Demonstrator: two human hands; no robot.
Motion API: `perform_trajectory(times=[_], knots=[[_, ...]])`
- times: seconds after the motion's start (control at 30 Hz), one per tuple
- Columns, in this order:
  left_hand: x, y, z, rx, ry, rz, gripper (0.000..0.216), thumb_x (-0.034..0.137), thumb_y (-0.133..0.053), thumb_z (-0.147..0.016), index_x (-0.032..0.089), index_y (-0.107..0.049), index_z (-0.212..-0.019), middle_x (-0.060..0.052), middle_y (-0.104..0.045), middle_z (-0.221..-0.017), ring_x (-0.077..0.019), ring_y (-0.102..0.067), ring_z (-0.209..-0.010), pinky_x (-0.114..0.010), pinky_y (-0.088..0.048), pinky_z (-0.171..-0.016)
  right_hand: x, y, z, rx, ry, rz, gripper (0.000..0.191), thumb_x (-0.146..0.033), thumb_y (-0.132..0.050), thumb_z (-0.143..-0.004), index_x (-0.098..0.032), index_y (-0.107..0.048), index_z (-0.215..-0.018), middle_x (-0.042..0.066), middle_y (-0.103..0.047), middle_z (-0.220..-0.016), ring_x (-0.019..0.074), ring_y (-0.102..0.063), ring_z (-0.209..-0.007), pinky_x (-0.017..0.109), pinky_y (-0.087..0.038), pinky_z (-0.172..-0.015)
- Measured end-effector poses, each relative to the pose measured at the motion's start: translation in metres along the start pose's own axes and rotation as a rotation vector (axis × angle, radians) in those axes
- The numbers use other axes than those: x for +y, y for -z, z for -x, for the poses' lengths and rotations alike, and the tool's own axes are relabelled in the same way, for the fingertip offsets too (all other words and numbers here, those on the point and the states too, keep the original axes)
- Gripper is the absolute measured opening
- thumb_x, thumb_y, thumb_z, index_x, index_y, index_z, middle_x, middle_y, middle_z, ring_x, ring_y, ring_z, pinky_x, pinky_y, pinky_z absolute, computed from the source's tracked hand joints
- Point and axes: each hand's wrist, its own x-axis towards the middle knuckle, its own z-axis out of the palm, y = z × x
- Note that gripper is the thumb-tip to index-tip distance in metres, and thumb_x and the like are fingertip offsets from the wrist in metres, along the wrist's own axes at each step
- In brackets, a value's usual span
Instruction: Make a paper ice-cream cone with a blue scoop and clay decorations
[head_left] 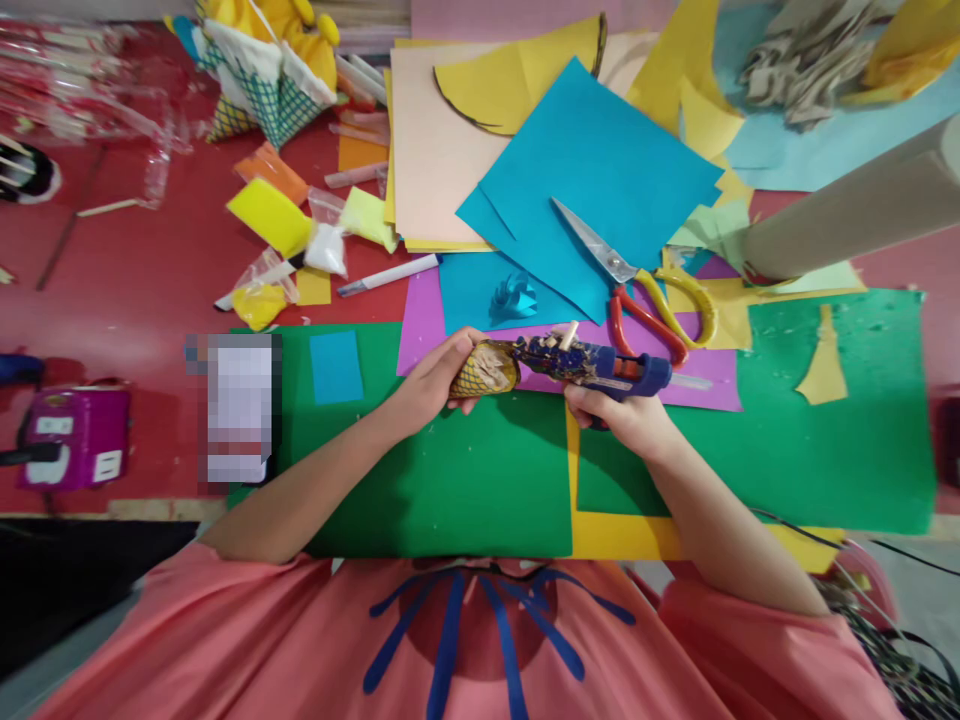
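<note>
My left hand (439, 375) is wrapped round a small stuffed pouch of yellow and blue checked cloth (474, 378), with pale crumpled filling showing at its open end. In my right hand (619, 412) is a blue glue gun (600, 368), held by its handle. Its nozzle points left and meets or nearly meets the pouch's rim; I cannot tell which. A clear glue stick (691, 382) sticks out of the gun's back. Dried glue and scraps coat the gun's front. Both hands are above the green sheet (442, 480).
Scissors with red and yellow handles (615, 265) lie open on blue sheets (555, 170) beyond the gun. A cardboard tube (862, 205) leans in at right. Clay packets (270, 215), a marker (390, 275) and a checked cloth figure (262, 70) are at back left. A purple box (79, 435) stands far left.
</note>
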Motion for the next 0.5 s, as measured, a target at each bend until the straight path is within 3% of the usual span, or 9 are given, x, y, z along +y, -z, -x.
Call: perform_trajectory(times=[0.17,0.3,0.5], knots=[[-0.0026,0.0006,-0.0016,-0.004,0.026,0.075,0.052,0.067,-0.04,-0.087,0.017,-0.054,-0.088,0.003,-0.054,-0.049,-0.0063,-0.041,-0.036,-0.016,-0.026,-0.034,0.0022,-0.0005,0.0,0.004,-0.004,0.012,0.028,-0.04,-0.066,-0.074,-0.019,-0.053,-0.06,-0.001,-0.052,-0.053,0.011,-0.045,-0.05,0.026,-0.04,-0.05],[-0.0019,0.0008,-0.0017,0.014,0.041,0.098,0.054,0.069,-0.048,-0.081,0.016,-0.056,-0.091,0.004,-0.054,-0.05,-0.0075,-0.045,-0.039,-0.017,-0.026,-0.034,0.0024,-0.0004,0.0,0.002,-0.013,0.009,0.029,-0.04,-0.066,-0.074,-0.019,-0.052,-0.06,-0.001,-0.053,-0.055,0.0116,-0.046,-0.052,0.027,-0.041,-0.052],[-0.0049,0.0031,-0.0021,0.04,0.054,0.059,0.051,0.066,-0.046,-0.084,0.016,-0.055,-0.084,0.003,-0.052,-0.048,-0.0079,-0.046,-0.039,-0.017,-0.028,-0.036,0.0014,-0.0002,0.0003,0.013,-0.023,0.007,0.03,-0.041,-0.067,-0.073,-0.019,-0.052,-0.06,0.0,-0.053,-0.057,0.0117,-0.047,-0.053,0.028,-0.042,-0.054]])
